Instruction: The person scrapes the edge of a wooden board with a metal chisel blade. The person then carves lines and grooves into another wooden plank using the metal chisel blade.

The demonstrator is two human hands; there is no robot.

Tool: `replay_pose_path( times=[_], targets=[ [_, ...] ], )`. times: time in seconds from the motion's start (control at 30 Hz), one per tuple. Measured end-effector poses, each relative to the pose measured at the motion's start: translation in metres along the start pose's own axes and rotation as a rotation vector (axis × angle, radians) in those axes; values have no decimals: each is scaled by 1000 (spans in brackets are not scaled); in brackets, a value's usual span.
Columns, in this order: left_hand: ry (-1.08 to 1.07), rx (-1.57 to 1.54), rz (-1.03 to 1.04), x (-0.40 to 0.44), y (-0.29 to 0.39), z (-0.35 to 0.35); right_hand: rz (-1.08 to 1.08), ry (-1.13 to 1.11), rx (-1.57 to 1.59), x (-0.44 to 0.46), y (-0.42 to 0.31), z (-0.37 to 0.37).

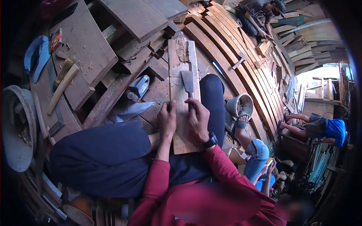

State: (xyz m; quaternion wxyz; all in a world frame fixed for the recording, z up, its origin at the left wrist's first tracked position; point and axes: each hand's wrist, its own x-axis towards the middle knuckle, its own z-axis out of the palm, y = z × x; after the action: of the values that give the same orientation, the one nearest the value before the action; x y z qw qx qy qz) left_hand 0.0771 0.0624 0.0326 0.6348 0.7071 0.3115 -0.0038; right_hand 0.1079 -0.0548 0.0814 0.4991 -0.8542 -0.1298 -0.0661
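Between the wearer's knees, the board is held lengthwise, its near end at the lap and its far end pointed away; what supports it underneath cannot be told. On its upper face the chisel is laid, blade toward the far end. The chisel's handle is mostly hidden by the right hand, whose fingers are curled round it above the board's right side. At the board's left edge the left hand is closed, thumb raised along the wood; whether the fingertips are tucked beneath cannot be seen.

The board can be judged stiff and fairly heavy, dry enough not to slip, and best gripped by its long edges, clear of the blade. The chisel is likely light but rigid; it should be held by the handle, its wide end being probably sharp.

At the board's far end a rough, splintered recess is cut into otherwise flat, pale brown wood. The blade is flat, grey metal, flared toward its tip. Left of the board, a broad plank is strewn with shavings, and rounded wooden handles are seen beside it. Right of the board, a round-mouthed bucket and a hammer are found near long, rough-sawn beams.
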Motion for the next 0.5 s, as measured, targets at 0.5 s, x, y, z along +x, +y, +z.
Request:
replay_pose_path(
  times=[0.5],
  targets=[
    [25,-55,24,5,-6,5,-139,-237,-154,-18,-22,-32]
  ],
)
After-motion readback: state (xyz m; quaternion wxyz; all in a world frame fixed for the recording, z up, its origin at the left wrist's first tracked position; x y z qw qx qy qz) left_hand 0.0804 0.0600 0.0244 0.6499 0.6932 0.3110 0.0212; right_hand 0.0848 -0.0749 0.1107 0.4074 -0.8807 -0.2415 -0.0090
